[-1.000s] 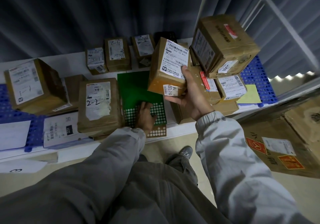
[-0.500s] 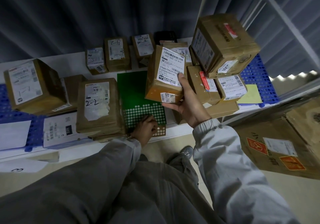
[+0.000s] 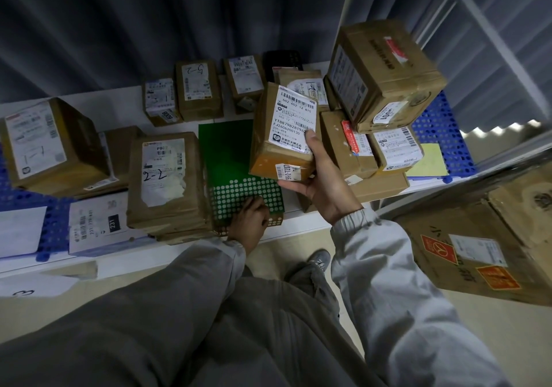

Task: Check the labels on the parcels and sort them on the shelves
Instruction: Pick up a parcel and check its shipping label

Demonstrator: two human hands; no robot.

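My right hand (image 3: 321, 183) grips a small brown parcel (image 3: 274, 150) from below, thumb lying on its white barcode label, holding it upright above the shelf (image 3: 298, 225). My left hand (image 3: 249, 222) rests with curled fingers on the front end of a flat green parcel with white dots (image 3: 236, 162), near the shelf edge. Left of it lies a brown parcel marked 2-2 (image 3: 164, 177). A stack of brown parcels (image 3: 385, 73) rises at the right.
Several small parcels (image 3: 197, 91) line the back by a dark curtain. A large box (image 3: 47, 144) and a white parcel (image 3: 95, 222) lie at the left on blue matting (image 3: 56, 225). A big carton (image 3: 493, 243) stands on the floor at right.
My right hand has lowered the small parcel and tilted it toward me. My left hand has slid back along the green parcel to its front end.
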